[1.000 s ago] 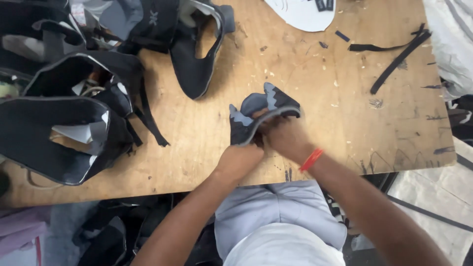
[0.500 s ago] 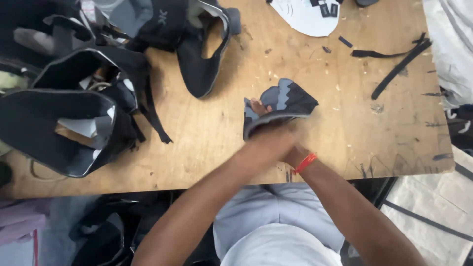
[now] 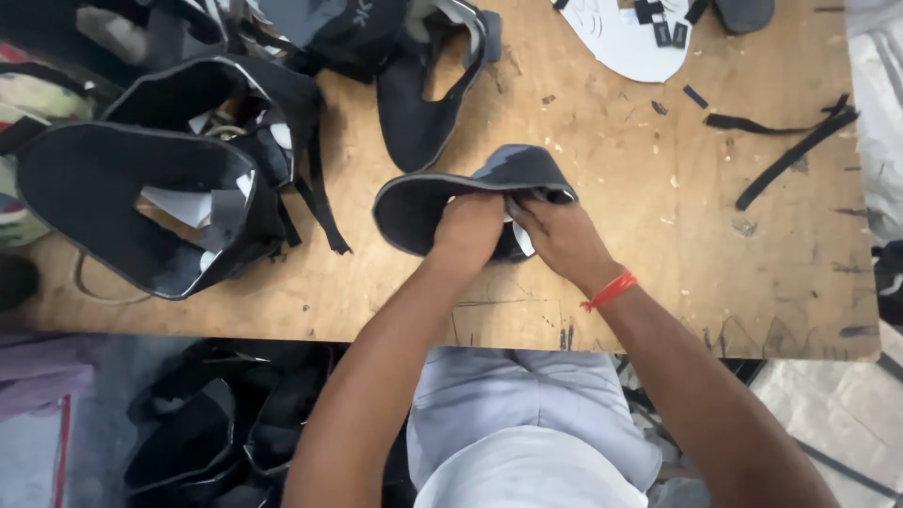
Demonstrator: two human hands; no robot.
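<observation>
Hands first: your left hand [image 3: 467,229] and your right hand [image 3: 562,237] sit close together over the wooden table [image 3: 602,273], and both are curled shut on the same dark shoe upper [image 3: 470,188]. Your left fingers fold over its near edge. Your right fingers pinch the edge just beside them, by a bit of white lining. A red thread band [image 3: 609,291] goes round your right wrist.

That shoe piece is black and grey and bends like a little arch. It is near the middle of the table, right in front of you, partly lifted by your hands.

Off to your left is a pile of black shoe uppers [image 3: 150,207], open side up, with white paper scraps inside. One more black upper [image 3: 423,103] lies just past the piece you hold, not touching it. Far across the table lies a white cut sheet [image 3: 625,42]. To your right, well apart from your hands, lie thin black strips [image 3: 790,150].
</observation>
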